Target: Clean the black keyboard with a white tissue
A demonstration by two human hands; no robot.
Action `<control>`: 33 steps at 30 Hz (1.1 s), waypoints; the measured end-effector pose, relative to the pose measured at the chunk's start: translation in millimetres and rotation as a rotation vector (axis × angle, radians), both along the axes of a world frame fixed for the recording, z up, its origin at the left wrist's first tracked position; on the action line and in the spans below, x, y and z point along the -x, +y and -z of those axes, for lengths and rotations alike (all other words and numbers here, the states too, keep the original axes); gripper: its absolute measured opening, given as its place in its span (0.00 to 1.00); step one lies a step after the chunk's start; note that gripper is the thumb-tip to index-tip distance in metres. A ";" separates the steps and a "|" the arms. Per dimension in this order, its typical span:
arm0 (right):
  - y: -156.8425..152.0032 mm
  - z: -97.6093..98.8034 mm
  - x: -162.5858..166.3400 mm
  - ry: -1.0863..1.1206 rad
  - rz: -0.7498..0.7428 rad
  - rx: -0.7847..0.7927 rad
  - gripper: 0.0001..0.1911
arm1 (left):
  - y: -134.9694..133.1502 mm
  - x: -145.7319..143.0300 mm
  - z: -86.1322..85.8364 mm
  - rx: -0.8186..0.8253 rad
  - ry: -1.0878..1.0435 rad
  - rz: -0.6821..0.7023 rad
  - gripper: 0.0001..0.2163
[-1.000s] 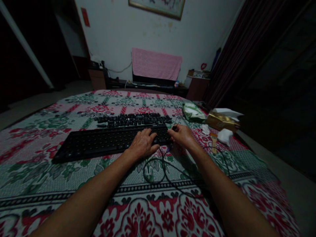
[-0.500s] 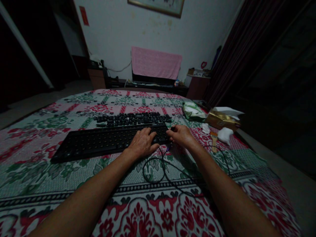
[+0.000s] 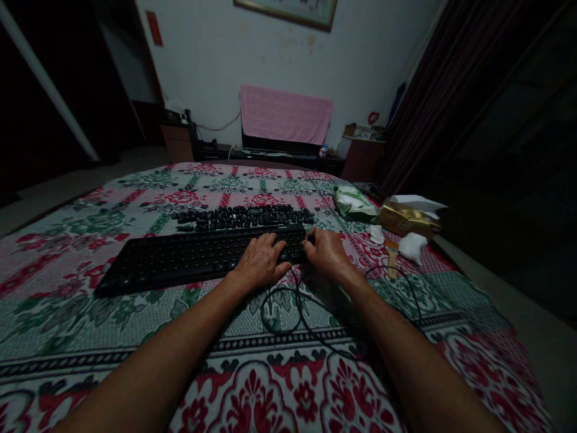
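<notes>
Your left hand (image 3: pixel 261 260) lies palm down across the right-hand part of the black keyboard (image 3: pixel 171 261), with the fingers loosely spread and pointing to the far side. Its thumb reaches out to the right, along the keyboard's near edge. You grasp nothing with this hand; it rests on top.

Your right hand (image 3: pixel 329 252) is at the keyboard's right end, with the fingers curled in and the thumb and forefinger drawn narrow together. There is a dark patch at those fingertips, but I cannot tell whether you hold a small piece there or only touch the keyboard's edge.

The keyboard lies flat on the patterned tablecloth (image 3: pixel 112 325), most of its length stretching to the left of your left hand and its left end turned a little toward you. Only a short stretch of it shows between your two hands. Rows of small pale dots cover much of its top.

Just beyond its far edge, a long band of loose black keycaps (image 3: pixel 252 218) lies on the cloth, beyond both your hands. A black cable (image 3: pixel 300 308) loops on the near side, between your forearms. To the right of your right hand you have a flat brush (image 3: pixel 392 261), two white wads (image 3: pixel 412 246), a green-and-white pack (image 3: pixel 354 202) and a gold box (image 3: pixel 403 219).
</notes>
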State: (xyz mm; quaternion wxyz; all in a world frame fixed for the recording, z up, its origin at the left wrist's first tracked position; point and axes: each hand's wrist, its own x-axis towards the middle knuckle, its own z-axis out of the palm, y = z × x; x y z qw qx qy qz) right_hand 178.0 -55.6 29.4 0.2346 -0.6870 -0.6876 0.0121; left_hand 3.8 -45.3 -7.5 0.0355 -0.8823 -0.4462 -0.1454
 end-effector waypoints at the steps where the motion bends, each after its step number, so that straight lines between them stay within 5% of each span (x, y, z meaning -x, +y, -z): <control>1: 3.6 1.7 -4.4 0.074 0.011 0.035 0.07 | 0.1 -0.1 0.0 -0.001 0.002 0.003 0.22; 12: 16.7 5.9 -24.8 0.713 -0.019 0.249 0.06 | 0.3 -1.0 -1.5 0.004 0.008 -0.001 0.22; 22: -2.0 0.2 2.9 -0.073 -0.002 0.000 0.10 | -1.4 -1.0 -3.8 0.031 -0.026 0.003 0.21; 33: -2.0 -1.5 1.9 -0.051 -0.029 0.013 0.11 | 0.8 -0.3 0.2 0.009 -0.016 0.005 0.21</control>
